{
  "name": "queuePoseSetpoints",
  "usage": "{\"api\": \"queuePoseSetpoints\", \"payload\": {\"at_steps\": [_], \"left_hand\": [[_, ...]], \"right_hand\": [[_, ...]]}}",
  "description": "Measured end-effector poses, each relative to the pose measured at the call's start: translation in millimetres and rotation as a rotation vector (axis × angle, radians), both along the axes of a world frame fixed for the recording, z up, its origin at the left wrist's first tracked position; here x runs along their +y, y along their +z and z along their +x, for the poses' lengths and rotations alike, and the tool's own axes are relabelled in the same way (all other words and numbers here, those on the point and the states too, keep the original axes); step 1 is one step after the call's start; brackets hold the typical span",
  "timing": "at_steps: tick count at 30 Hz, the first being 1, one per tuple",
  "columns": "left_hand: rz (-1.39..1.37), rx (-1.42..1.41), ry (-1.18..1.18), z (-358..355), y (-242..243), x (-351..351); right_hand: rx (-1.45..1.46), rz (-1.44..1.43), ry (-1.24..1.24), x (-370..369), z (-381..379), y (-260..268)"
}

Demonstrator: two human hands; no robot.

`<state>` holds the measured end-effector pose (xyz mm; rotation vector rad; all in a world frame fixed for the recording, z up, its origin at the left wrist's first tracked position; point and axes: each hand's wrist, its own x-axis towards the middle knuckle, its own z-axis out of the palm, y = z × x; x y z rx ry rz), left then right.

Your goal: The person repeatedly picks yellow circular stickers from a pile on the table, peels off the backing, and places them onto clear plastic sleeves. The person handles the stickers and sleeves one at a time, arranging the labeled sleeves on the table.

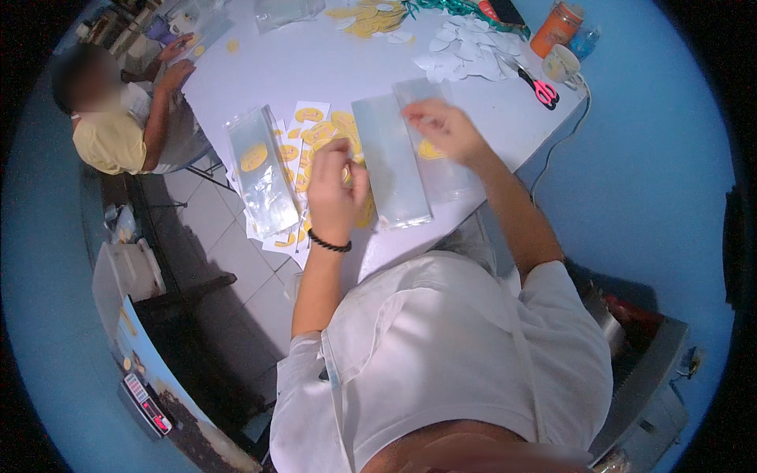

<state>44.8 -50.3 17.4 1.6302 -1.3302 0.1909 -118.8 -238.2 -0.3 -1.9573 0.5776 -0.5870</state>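
Observation:
My left hand (335,183), blurred, hovers over a pile of yellow oval stickers (321,133); its fingers are curled, and whether they hold anything cannot be made out. My right hand (440,127), also blurred, is above the right-hand clear plastic bags (452,177), near a yellow oval sticker (430,150) there; its grip is unclear. Between the hands lies a stack of clear plastic bags (393,165). Another clear bag stack (266,183), with a yellow oval sticker (254,158) on it, lies left of my left hand over printed sheets.
Pink-handled scissors (545,93), a cup (560,64) and an orange container (556,29) stand or lie at the table's right. White paper scraps (473,50) and yellow cutouts (372,18) lie farther back. A co-worker (118,118) sits at the left edge of the table (284,65).

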Motion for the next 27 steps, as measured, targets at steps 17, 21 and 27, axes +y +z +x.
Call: {"api": "queuePoseSetpoints", "payload": {"at_steps": [17,21,27], "left_hand": [[0.311,-0.233,-0.256,-29,-66,24],[0.277,-0.244,-0.236,-30,-70,25],[0.363,-0.278,-0.197,-30,-66,27]], "right_hand": [[0.192,-0.184,-0.039,41,1,-45],[0.192,-0.234,0.004,37,3,-50],[0.287,-0.291,0.057,35,9,-47]]}}
